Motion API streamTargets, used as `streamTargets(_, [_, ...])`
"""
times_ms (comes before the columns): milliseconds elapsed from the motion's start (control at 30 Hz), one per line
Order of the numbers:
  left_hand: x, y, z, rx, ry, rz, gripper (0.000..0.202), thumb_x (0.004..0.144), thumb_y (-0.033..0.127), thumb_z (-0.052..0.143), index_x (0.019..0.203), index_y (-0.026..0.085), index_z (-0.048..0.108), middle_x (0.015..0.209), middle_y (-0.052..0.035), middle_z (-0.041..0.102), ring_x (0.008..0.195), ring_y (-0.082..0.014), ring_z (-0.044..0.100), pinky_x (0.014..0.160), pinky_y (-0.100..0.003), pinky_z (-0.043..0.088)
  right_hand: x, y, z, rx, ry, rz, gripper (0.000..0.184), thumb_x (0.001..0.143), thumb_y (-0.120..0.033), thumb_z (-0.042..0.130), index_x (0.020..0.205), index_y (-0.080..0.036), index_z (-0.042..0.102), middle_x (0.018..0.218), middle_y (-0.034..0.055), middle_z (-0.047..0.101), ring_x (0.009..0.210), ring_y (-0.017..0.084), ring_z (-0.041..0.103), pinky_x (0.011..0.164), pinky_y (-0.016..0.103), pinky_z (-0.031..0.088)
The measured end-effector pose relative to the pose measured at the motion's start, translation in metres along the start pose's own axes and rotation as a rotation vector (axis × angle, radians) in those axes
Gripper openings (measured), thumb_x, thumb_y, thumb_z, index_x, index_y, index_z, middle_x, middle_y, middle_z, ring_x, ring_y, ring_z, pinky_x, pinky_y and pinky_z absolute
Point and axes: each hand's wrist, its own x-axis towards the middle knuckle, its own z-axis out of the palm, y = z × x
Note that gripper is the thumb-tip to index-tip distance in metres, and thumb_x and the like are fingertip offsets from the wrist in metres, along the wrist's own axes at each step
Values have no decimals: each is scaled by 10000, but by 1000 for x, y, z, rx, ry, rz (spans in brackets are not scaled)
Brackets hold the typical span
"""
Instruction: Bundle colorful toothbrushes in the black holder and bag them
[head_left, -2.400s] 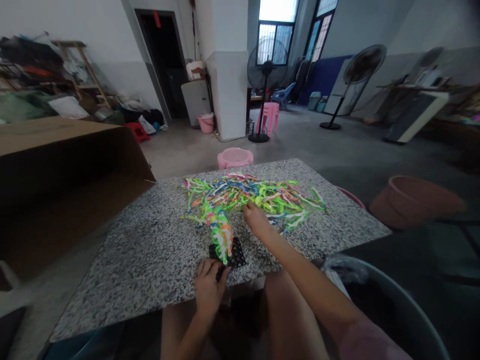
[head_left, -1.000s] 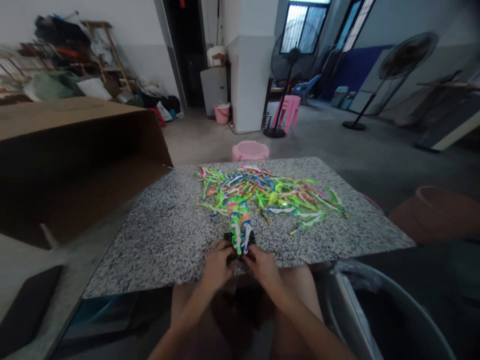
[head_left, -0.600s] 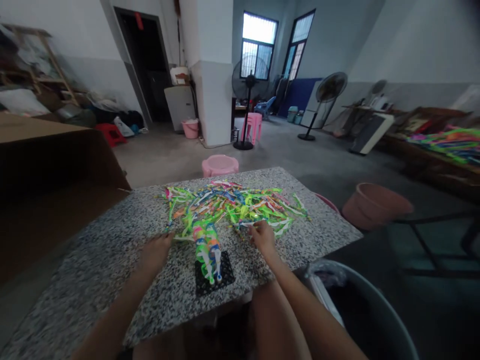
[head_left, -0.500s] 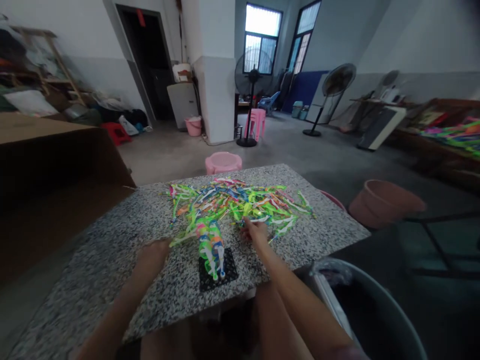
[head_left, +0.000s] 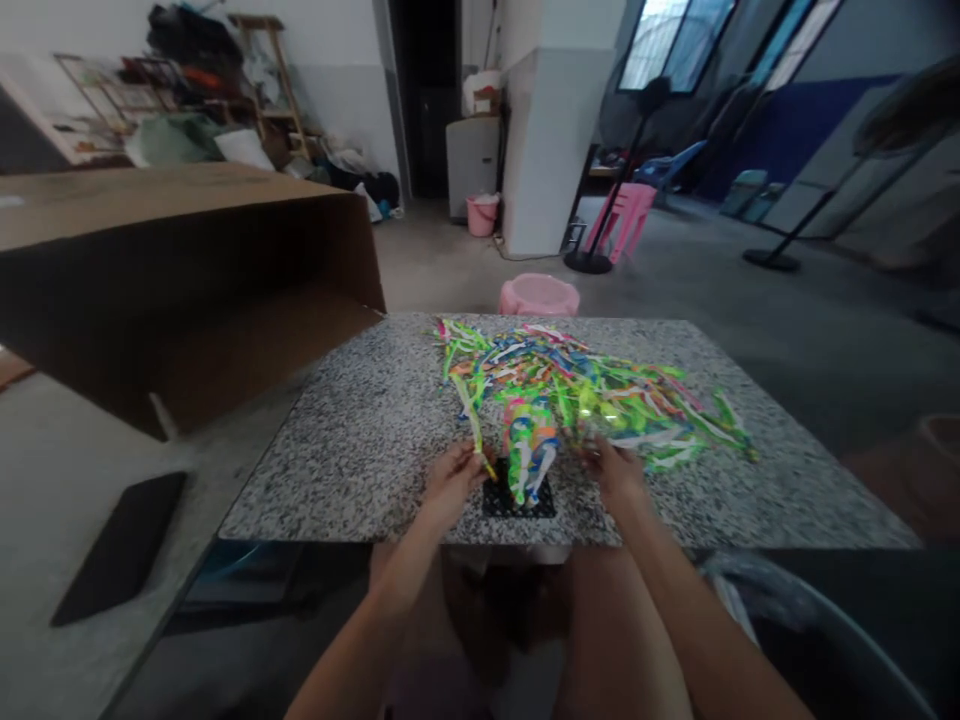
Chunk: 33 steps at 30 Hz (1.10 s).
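My left hand (head_left: 454, 478) is closed around the near end of a long yellow-green plastic strip (head_left: 471, 412), whose far end reaches toward the pile. On the black square base (head_left: 495, 503) between my hands stands a double stack of curled strips (head_left: 519, 450) in green, white, blue, orange and pink. My right hand (head_left: 619, 475) is right of the stack, at the near edge of the pile. Its fingertips are drawn together; blur hides what they hold, if anything. A loose pile of colourful strips (head_left: 600, 385) spreads over the speckled stone table (head_left: 360, 420) beyond my hands.
A large open cardboard box (head_left: 300, 190) stands against the table's left side. Beyond the far edge is a pink stool (head_left: 538, 292). A lined bin (head_left: 817, 610) is below the near right edge, and a pink bucket (head_left: 930, 465) is farther right.
The view has swung left. My left hand has moved in beside the stack with the yellow-green strip. My right hand stays near the pile's edge, right of the stack.
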Motion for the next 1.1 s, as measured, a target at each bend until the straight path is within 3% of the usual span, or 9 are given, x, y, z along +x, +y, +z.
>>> streamTargets(133, [19,-13,6,244,44,277,256,791,389,639,883,195,500,807,-21,637,743,-144,618,687,-261,491,-24,3,-10,-12,-107,69,349,572,-416,807,762,-204,606,716,23,697,573,168,647,514,277,538])
streamTargets(267, [26,-17,11,601,-35,433,86,864,276,526,870,207,475,735,8,602,669,-133,587,644,-248,455,-38,9,-2,-99,-277,44,383,521,-383,842,750,-181,612,666,5,674,571,151,623,539,260,516])
streamTargets(400, [21,-15,8,732,-122,450,88,864,265,503,935,215,493,834,-21,663,740,-163,636,689,-280,483,-39,11,-2,-235,-248,-84,404,613,-481,754,852,-204,582,750,20,700,600,174,633,508,271,495])
streamTargets(533, [24,-15,3,697,-126,420,180,849,309,508,1000,211,509,930,-55,700,897,-205,674,812,-335,512,-39,17,-9,-462,-222,-265,288,739,-472,631,839,-216,542,755,26,691,685,188,645,616,297,509])
streamTargets(767, [24,-11,-4,872,-140,422,287,818,347,502,1036,197,612,964,-65,726,925,-234,676,836,-353,521,-43,25,-10,-596,-203,-288,200,799,-329,599,947,-210,539,808,15,692,718,172,637,672,276,469])
streamTargets(900, [22,-9,-10,984,-82,420,267,808,361,507,981,203,636,932,-61,733,851,-240,680,763,-342,528,-40,12,4,-576,-297,-309,173,805,-295,607,948,-221,544,784,-11,678,691,154,624,627,240,436])
streamTargets(1100, [22,-10,-11,1077,-40,404,263,806,355,503,923,188,670,746,-55,719,669,-241,662,656,-346,521,-24,-5,27,-850,-544,-368,157,734,-209,676,811,-212,538,688,-33,615,624,138,549,559,217,335])
